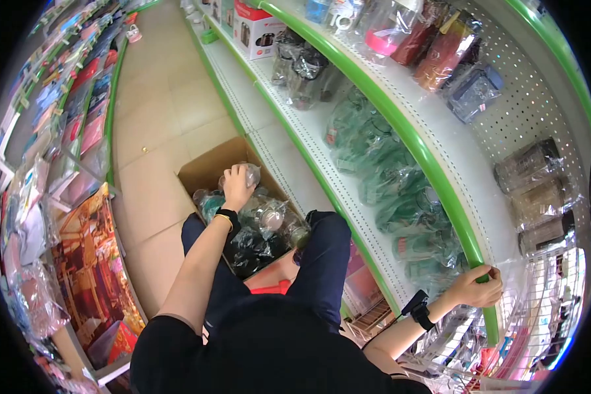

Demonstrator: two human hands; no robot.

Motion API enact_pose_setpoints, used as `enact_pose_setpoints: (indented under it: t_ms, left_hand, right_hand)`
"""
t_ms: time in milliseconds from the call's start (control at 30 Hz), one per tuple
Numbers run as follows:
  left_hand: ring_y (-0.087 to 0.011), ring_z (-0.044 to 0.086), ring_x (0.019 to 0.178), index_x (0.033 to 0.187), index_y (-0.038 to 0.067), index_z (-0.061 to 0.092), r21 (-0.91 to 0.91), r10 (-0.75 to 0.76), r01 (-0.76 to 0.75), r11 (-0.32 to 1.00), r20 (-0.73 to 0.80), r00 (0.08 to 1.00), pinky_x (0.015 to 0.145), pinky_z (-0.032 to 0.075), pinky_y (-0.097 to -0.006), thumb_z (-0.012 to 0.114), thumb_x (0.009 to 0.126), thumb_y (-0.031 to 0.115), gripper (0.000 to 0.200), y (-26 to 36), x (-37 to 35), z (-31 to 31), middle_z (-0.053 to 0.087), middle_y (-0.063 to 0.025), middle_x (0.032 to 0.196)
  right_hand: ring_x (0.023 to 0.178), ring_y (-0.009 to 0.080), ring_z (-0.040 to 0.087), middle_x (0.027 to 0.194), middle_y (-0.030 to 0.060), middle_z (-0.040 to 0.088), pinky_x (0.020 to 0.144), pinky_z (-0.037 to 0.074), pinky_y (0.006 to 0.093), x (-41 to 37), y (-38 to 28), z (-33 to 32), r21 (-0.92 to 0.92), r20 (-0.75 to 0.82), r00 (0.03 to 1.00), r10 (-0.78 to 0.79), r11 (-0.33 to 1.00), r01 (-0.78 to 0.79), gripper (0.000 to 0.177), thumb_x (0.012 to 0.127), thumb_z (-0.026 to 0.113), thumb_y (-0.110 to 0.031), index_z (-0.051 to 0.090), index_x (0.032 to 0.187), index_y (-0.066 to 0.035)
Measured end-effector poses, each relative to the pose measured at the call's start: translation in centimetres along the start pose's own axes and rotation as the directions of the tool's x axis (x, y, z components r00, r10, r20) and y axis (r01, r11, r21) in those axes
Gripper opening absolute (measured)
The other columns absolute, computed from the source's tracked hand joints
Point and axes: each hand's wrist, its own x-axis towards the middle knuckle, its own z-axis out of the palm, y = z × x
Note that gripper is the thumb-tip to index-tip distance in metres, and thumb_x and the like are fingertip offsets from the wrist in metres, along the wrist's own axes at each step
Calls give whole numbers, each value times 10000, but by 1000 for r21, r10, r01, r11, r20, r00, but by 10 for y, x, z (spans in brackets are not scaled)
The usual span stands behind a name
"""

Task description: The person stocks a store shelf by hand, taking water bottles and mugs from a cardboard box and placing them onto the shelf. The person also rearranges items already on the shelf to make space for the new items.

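My left hand [238, 186] is in the cardboard box [210, 159] between my knees, its fingers wrapped round a clear plastic-wrapped bottle [252, 175]. Other wrapped bottles [272, 218] lie in the box beneath and beside it, with black wrapped items [251, 249] at the near end. Over at the right, my right hand [479, 287] grips the green shelf edge [463, 243], fingers curled over it. Many green wrapped bottles [381, 164] lie on the shelf left of that edge.
Upper shelves hold wrapped bottles [443, 56] and a red-and-white box [258, 29]. A wire basket [561, 289] stands at the right. Shelves of packaged goods [88, 98] line the left side of the tiled aisle [154, 85]. A red object [270, 287] lies between my legs.
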Motion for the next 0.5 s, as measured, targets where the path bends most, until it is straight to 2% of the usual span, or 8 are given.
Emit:
enact_pose_setpoints:
  t_ms: [67, 167, 233, 333, 367, 400, 467, 500]
  left_hand:
    - [-375, 467, 1033, 1121, 91, 511, 117, 33, -51, 992, 155, 987, 883, 442, -446, 776, 610, 127, 576, -6, 5, 23, 516, -142, 1106]
    - [-386, 471, 1051, 1139, 82, 501, 71, 193, -224, 972, 306, 932, 882, 444, -449, 750, 623, 134, 575, -23, 9, 54, 518, -155, 1112]
    - [-369, 500, 1096, 1154, 92, 516, 93, 138, -186, 978, 378, 916, 901, 466, -429, 620, 689, 27, 480, -11, 14, 47, 547, -131, 1176]
    - [-383, 489, 1154, 1233, 46, 479, 64, 167, -216, 974, 436, 884, 960, 426, -429, 595, 717, 55, 529, -31, 11, 66, 520, -201, 1245]
    - [-394, 477, 1178, 1256, 24, 464, 60, 14, -67, 996, 637, 770, 990, 401, -434, 601, 722, 79, 554, -38, 15, 71, 510, -229, 1261]
    - [-410, 477, 1188, 1310, 10, 415, 172, 17, -175, 969, 664, 747, 980, 413, -434, 619, 719, 118, 634, -37, 9, 70, 485, -248, 1297]
    - [-397, 591, 1042, 1140, 1, 607, 229, -146, -71, 971, 798, 584, 903, 473, -442, 558, 794, 181, 393, -61, 5, 99, 604, -269, 1124]
    - [-388, 610, 1004, 1044, 37, 670, 49, -9, -44, 998, 759, 651, 901, 474, -444, 507, 844, 220, 316, -69, -6, 101, 641, -251, 1043]
  right_hand:
    - [773, 266, 534, 767, 43, 572, 746, 389, 405, -1, 0, -1, 3, 29, 999, 13, 1000, -13, 211, 885, 549, -284, 584, 822, -85]
    - [788, 278, 530, 791, 63, 572, 768, 385, 416, 2, -8, -4, 34, 18, 1000, 20, 999, -21, 193, 877, 546, -257, 569, 822, -73]
    - [793, 286, 527, 799, 72, 568, 783, 380, 427, 2, -7, -6, -2, 33, 999, 30, 1000, -30, 179, 869, 546, -241, 559, 824, -68]
    - [782, 300, 518, 792, 84, 545, 834, 369, 453, 4, -7, -7, -14, 38, 998, 40, 999, -39, 151, 849, 542, -203, 536, 832, -53]
    - [775, 300, 516, 788, 85, 540, 847, 369, 452, 6, -10, -9, 10, 54, 998, 40, 999, -40, 147, 841, 542, -195, 533, 833, -49]
    - [767, 300, 514, 785, 85, 534, 859, 369, 452, 7, -13, -9, 41, 73, 997, 38, 998, -41, 143, 833, 542, -187, 529, 833, -45]
    - [758, 299, 513, 786, 86, 533, 878, 368, 452, 7, -13, -10, 35, 80, 994, 70, 997, -73, 135, 814, 541, -175, 528, 830, -41]
    - [760, 298, 514, 791, 87, 538, 882, 368, 454, 5, -12, -10, 39, 90, 993, 77, 996, -81, 133, 808, 540, -173, 528, 830, -43]
